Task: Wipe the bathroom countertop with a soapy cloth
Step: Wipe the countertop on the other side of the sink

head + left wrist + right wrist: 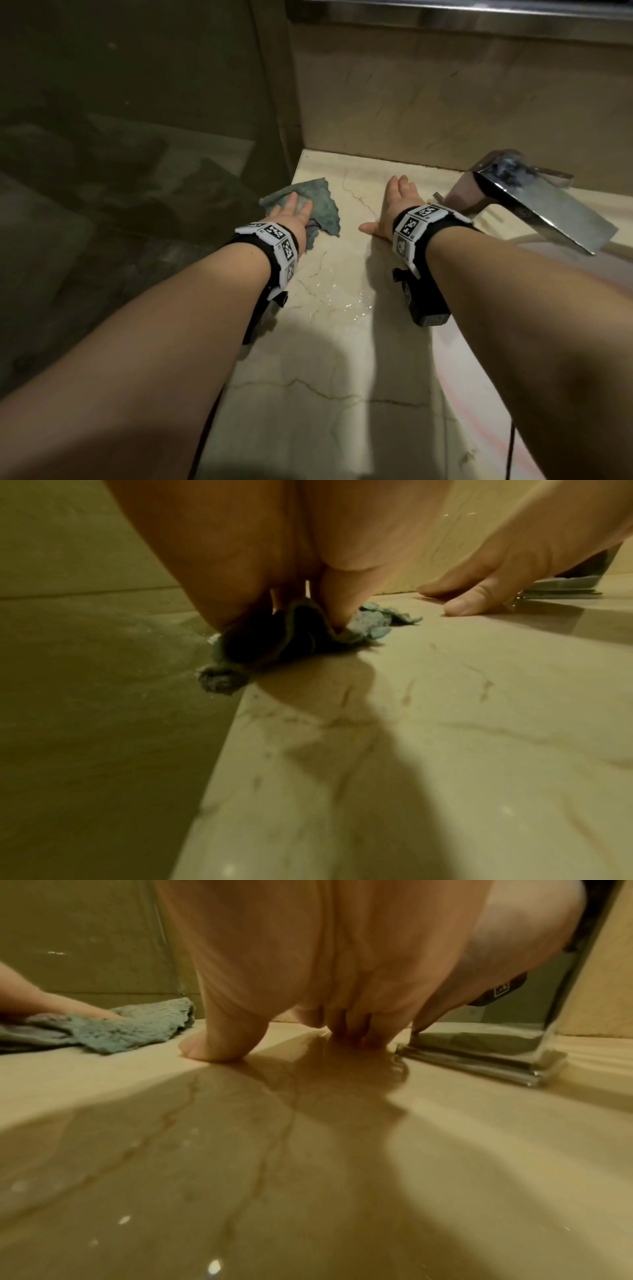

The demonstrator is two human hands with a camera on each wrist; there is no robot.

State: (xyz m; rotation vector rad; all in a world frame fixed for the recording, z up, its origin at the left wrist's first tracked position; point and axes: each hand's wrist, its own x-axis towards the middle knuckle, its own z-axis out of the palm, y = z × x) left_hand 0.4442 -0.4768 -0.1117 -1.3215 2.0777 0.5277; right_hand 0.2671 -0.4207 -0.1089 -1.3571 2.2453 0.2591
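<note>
The blue-green cloth (pixel 303 209) lies bunched in the middle left of the head view, at the far left corner of the marble surface (pixel 329 373), right at its left edge beside the glass panel (pixel 137 144). Our left hand (pixel 294 214) presses down on it with the fingers laid fairly flat over the fabric; the left wrist view shows a fold of cloth rising between thumb and palm, so the grip reads as a flat press with nothing clenched. Our right hand (pixel 394 205) rests flat and released on the bare marble, near the cloth but apart from it, fingers spread, just left of the chrome faucet (pixel 534 202) whose spout juts toward the right of the frame. A wet sheen (pixel 342 298) glistens nearer to us, between the two wrists. We judge the wiping is under way at the back corner. To do this step well, we would keep the palm spread over the cloth, so it does not roll up, work in overlapping passes from the corner toward us, and mind the left edge, where the cloth could slip off.
</note>
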